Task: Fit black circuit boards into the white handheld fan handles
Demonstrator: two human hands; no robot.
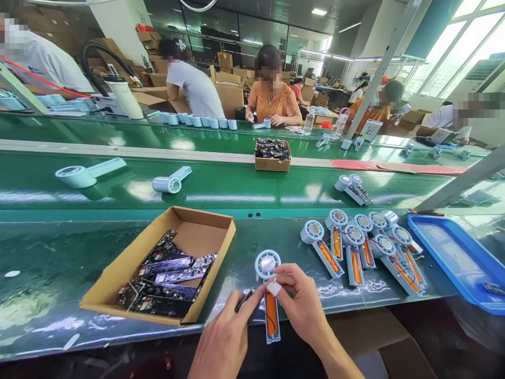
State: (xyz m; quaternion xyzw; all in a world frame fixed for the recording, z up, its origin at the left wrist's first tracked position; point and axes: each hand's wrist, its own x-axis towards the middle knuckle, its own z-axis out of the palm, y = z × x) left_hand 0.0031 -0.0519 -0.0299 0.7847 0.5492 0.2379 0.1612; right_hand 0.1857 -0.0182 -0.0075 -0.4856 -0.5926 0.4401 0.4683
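A half-built handheld fan [269,284] lies at the near table edge, with a round white head and an orange battery in its open handle. My right hand [300,304] pinches it at the neck, a taped fingertip resting on it. My left hand [226,337] is closed on a small dark circuit board [244,300] just left of the handle. An open cardboard box [118,284] of dark circuit boards sits to the left.
Several open fan bodies [363,247] lie in a row to the right, beside a blue tray [457,258]. Two closed fans [170,181] and a small box of parts [272,153] ride the green belt. Other people sit across the line.
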